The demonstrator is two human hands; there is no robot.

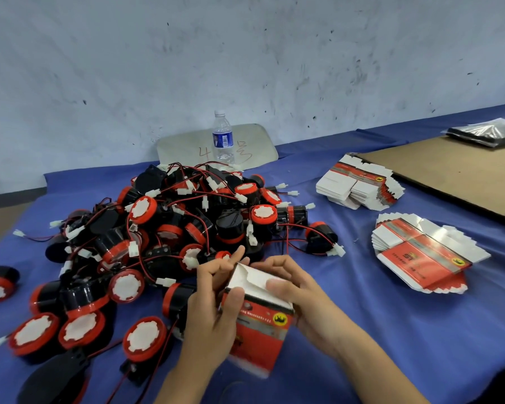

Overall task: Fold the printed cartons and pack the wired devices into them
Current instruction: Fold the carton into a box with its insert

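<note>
1. Blue cloth covers the one desk (391, 330). A single brown cardboard sheet (455, 170) lies along its far right.
2. Black-and-red wired devices (187, 223) sit in one tangled heap just beyond our hands, within easy reach. We cannot count them exactly; several dozen, we judge.
3. Flat cartons wait on our right in two piles, the far stack (359, 185) and the near stack (420, 255). We think they are fanned so that one peels off easily.
4. One opened-up printed carton (260, 330) is held over the desk's near side. We cannot tell whether it is filled.
5. Our left hand (213, 310) curls round the carton's left side to steady it. Our right hand (298, 293) grips the right side, its thumb on the white flap, which we judge it is tucking shut.
6. One water bottle (223, 138) stands upright by the wall, away from the work.
</note>
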